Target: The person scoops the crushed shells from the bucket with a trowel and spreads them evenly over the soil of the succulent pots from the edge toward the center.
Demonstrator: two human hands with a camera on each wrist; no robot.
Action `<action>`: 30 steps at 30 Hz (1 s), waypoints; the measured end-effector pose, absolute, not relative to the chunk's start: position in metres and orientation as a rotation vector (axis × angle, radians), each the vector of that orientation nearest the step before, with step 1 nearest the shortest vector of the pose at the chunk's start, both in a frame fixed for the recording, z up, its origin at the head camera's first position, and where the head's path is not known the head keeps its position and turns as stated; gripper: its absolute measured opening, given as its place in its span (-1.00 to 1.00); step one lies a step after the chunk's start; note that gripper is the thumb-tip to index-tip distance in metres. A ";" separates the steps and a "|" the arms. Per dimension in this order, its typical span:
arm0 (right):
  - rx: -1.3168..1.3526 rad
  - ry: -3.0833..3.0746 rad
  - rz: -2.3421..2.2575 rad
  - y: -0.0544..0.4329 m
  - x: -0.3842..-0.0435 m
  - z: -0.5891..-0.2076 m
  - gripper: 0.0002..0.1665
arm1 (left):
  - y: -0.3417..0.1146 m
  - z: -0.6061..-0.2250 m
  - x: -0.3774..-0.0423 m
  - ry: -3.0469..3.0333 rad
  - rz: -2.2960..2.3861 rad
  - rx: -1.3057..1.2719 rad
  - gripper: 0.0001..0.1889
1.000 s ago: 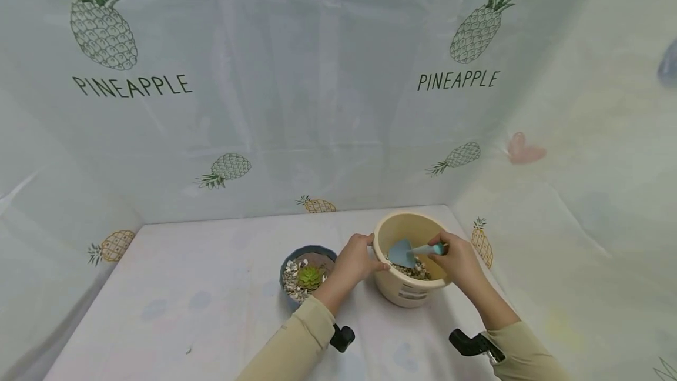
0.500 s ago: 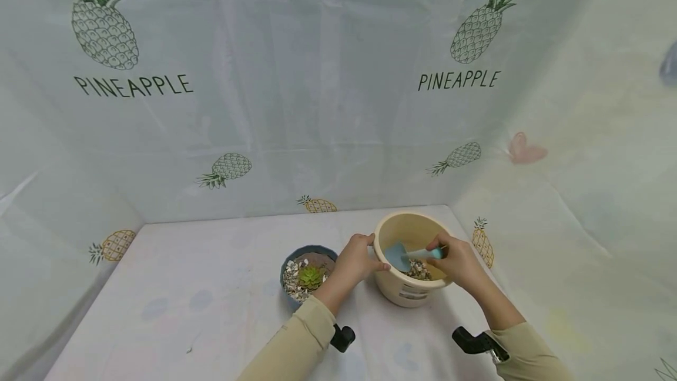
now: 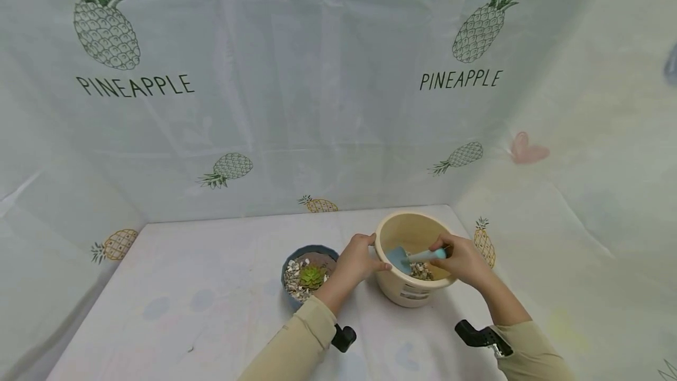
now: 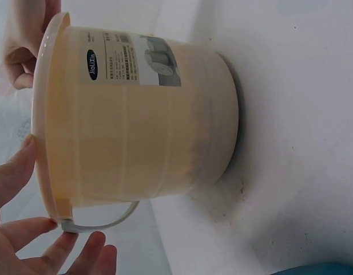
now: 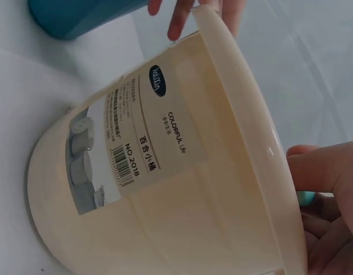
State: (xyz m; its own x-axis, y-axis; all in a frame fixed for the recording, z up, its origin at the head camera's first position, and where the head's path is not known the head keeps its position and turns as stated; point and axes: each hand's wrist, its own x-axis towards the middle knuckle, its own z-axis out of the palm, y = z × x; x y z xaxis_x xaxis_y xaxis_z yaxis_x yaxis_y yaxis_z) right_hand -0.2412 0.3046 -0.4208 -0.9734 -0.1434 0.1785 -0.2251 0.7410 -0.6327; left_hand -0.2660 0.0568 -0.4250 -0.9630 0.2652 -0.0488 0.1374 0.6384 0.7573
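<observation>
A cream plastic bucket stands on the table with pebbly, gravel-like material at its bottom. My left hand holds its rim on the left side. In the left wrist view, the thumb presses the rim and the fingers lie by the grey handle. My right hand grips the handle of a small trowel, whose light-blue blade is inside the bucket, against its left inner wall beside the gravel. From the right wrist, the bucket wall hides the trowel except for a bit of its teal handle end.
Left of the bucket stands a blue pot with a green succulent, white stones and brown soil; my left forearm partly covers it. A pineapple-printed curtain rises behind the white-covered table.
Inside the bucket, the trowel blade has swung left and tilted flatter, then dipped slightly, uncovering more gravel. My right hand has lowered a little. My left hand keeps its place on the rim.
</observation>
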 end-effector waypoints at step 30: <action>0.173 -2.753 1.489 0.319 -0.238 -0.407 -0.73 | 0.056 -0.425 -0.264 2.690 1.270 0.324 -0.15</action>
State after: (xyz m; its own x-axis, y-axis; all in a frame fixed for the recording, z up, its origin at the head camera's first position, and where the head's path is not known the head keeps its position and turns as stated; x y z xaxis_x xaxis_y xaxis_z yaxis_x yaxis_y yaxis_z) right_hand -0.2384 0.3192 -0.4070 -0.9939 -0.0939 0.0585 -0.1003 0.5428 -0.8339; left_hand -0.2637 0.0563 -0.4254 -0.9657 0.2564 -0.0421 0.1304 0.6183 0.7751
